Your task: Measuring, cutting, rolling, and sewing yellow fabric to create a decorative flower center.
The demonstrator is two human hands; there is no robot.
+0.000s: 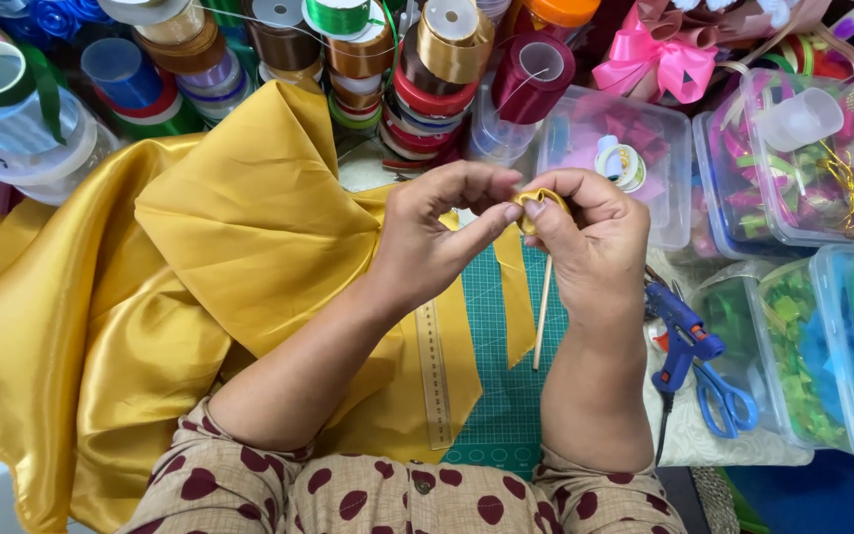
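Note:
My left hand (pixel 439 229) and my right hand (pixel 593 237) meet above a green cutting mat (pixel 506 396). Between their fingertips they pinch a small rolled piece of gold satin ribbon (pixel 529 206), which sits at the top of a thin wooden stick (pixel 542 316) held in my right hand. The stick hangs down towards the mat. A strip of gold ribbon (pixel 516 297) trails below the hands. A large sheet of gold satin cloth (pixel 210 257) lies under my left forearm and covers the left side.
Ribbon spools (pixel 427 69) are stacked at the back. Clear plastic boxes (pixel 793 168) of ribbons and bows stand at the right. A blue glue gun (pixel 682 336) and blue-handled scissors (pixel 728 400) lie right of the mat. A ruler (pixel 435 376) rests on the gold cloth.

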